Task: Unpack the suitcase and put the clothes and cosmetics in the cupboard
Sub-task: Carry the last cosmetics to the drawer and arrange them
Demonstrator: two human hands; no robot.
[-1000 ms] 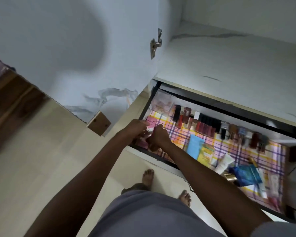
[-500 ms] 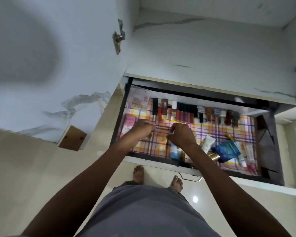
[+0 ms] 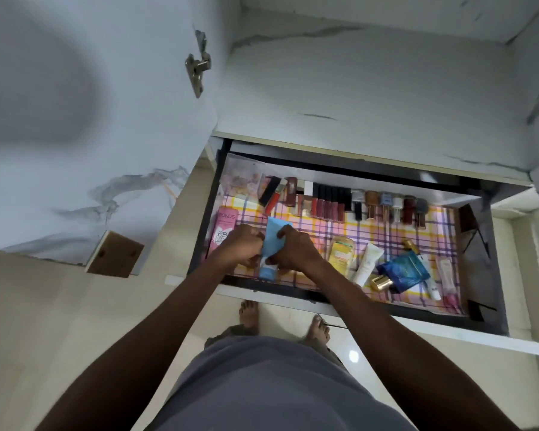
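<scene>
Both my hands grip a light-blue tube [image 3: 273,244] over the open drawer [image 3: 492,275]: left hand [image 3: 241,247] and right hand [image 3: 293,253] clamp its middle, flat crimped end pointing away, cap toward me, above the checked liner [image 3: 386,234].

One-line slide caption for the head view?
Both hands, left and right, hold a light-blue tube over the open cosmetics drawer.

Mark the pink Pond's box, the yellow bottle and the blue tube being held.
Pink Pond's box [image 3: 225,223]: head view, on its printed front face.
Yellow bottle [image 3: 340,253]: head view, mid-body.
Blue tube [image 3: 274,235]: head view, upper flat part between both hands.
</scene>
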